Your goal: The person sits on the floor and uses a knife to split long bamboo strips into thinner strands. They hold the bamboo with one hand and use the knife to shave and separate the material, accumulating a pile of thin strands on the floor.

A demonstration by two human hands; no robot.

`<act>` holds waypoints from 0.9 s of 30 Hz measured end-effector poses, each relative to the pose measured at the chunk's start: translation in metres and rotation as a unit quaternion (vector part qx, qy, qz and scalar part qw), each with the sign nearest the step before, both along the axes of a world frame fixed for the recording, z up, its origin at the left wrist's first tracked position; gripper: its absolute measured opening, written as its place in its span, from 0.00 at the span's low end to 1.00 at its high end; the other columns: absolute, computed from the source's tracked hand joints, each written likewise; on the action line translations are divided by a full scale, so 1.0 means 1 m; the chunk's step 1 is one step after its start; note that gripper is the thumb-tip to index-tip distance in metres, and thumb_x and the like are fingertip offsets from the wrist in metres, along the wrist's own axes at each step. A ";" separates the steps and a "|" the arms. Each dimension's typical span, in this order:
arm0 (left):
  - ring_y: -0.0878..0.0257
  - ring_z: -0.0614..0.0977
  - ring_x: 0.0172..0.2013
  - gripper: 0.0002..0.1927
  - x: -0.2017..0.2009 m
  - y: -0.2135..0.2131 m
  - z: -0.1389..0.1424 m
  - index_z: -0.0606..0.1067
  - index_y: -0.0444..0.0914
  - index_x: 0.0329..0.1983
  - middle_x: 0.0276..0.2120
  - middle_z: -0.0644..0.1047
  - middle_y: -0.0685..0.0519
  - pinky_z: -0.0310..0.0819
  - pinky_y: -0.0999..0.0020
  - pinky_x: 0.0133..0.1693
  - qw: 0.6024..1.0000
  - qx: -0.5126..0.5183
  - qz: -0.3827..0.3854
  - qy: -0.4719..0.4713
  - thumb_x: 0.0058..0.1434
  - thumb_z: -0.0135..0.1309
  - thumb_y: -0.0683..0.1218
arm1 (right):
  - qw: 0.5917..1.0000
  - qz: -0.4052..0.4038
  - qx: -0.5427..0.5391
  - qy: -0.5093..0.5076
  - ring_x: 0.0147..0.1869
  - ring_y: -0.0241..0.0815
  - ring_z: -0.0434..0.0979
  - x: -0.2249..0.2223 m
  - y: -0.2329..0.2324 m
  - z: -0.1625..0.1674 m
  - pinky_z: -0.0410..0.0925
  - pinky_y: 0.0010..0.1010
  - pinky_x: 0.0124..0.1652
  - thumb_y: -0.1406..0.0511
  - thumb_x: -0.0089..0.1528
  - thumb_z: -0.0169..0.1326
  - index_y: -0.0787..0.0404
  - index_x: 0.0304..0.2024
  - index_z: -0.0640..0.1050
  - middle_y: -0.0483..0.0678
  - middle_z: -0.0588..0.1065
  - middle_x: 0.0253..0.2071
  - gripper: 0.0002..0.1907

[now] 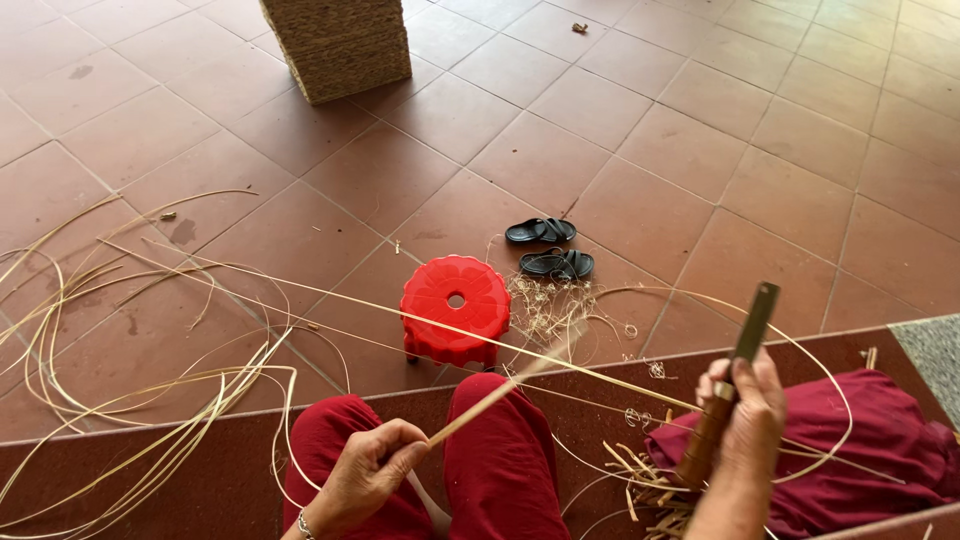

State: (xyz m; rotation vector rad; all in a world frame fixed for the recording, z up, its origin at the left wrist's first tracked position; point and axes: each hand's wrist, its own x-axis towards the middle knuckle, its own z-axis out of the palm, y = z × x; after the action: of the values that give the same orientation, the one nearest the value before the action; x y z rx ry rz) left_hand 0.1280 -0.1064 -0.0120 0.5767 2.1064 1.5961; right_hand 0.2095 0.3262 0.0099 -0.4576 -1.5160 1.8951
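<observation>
Terracotta tile floor [640, 150] all around, with a dark red step [200, 470] along the near edge. Left hand [365, 478] low in view, fingers pinched shut on a thin cane strip [500, 388], thumb and forefinger pressed on its near end; strip slanting up and right from the grip, blurred toward its far tip. Bracelet [303, 525] at the left wrist. Right hand [745, 425] closed around a knife [735, 375], brown wooden handle inside the fist, dark flat blade standing upright above the knuckles. Red trouser legs [495, 460] under and between both hands, knees pointing toward the floor. Maroon cloth [880, 450] bunched on the step just right of the right hand. Short cane offcuts [640, 480] heaped on the step just left of the knife handle. Round red plastic stool [455, 308] with a centre hole on the floor just beyond the knees. Pale shavings [545, 305] beside the stool. Pair of black sandals [550, 247] a little further out. Long loose cane strands [130, 400] looping across the floor at left. Woven straw block [340, 45] well apart at the top edge.
</observation>
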 end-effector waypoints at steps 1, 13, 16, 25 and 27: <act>0.73 0.72 0.24 0.05 -0.001 -0.001 -0.001 0.81 0.34 0.40 0.22 0.74 0.58 0.67 0.76 0.26 0.999 -0.004 0.034 -0.015 0.65 0.57 0.41 | 1.000 -0.003 -0.005 0.023 0.29 0.35 0.72 0.002 0.002 0.004 0.65 0.24 0.26 0.61 0.75 0.47 0.65 0.58 0.69 0.42 0.72 0.30 0.14; 0.77 0.71 0.24 0.03 -0.001 0.054 -0.025 0.78 0.34 0.37 0.24 0.74 0.61 0.67 0.79 0.26 0.995 0.067 0.042 -0.059 0.64 0.55 0.40 | 0.895 0.406 -0.112 -0.145 0.21 0.35 0.74 0.003 -0.156 -0.006 0.65 0.23 0.21 0.68 0.63 0.48 0.58 0.68 0.65 0.48 0.76 0.22 0.29; 0.77 0.70 0.25 0.04 0.002 0.050 -0.022 0.78 0.33 0.37 0.25 0.74 0.61 0.66 0.78 0.26 0.996 0.077 0.020 -0.048 0.64 0.57 0.40 | 0.876 0.443 -0.106 -0.157 0.24 0.35 0.75 0.000 -0.177 -0.010 0.64 0.21 0.22 0.68 0.64 0.49 0.59 0.66 0.65 0.47 0.76 0.25 0.27; 0.77 0.75 0.26 0.05 0.006 0.013 -0.022 0.81 0.32 0.40 0.25 0.77 0.61 0.70 0.79 0.28 0.985 0.138 -0.032 -0.103 0.65 0.57 0.39 | 0.851 0.479 -0.178 -0.123 0.23 0.38 0.74 0.001 -0.196 -0.031 0.67 0.25 0.23 0.69 0.66 0.50 0.65 0.57 0.68 0.51 0.76 0.25 0.17; 0.77 0.73 0.26 0.05 0.006 0.003 -0.024 0.81 0.32 0.39 0.26 0.76 0.60 0.69 0.79 0.28 0.985 0.127 -0.041 -0.108 0.65 0.57 0.38 | 0.858 0.469 -0.184 -0.100 0.23 0.40 0.75 -0.002 -0.192 -0.033 0.68 0.26 0.22 0.69 0.66 0.50 0.64 0.58 0.67 0.53 0.75 0.24 0.18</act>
State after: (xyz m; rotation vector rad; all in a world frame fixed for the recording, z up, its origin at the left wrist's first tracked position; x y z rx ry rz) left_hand 0.1340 -0.1034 -0.0357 0.5359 1.7152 1.8051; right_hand 0.2071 0.1340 -0.0233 -0.0388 -1.6639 3.0078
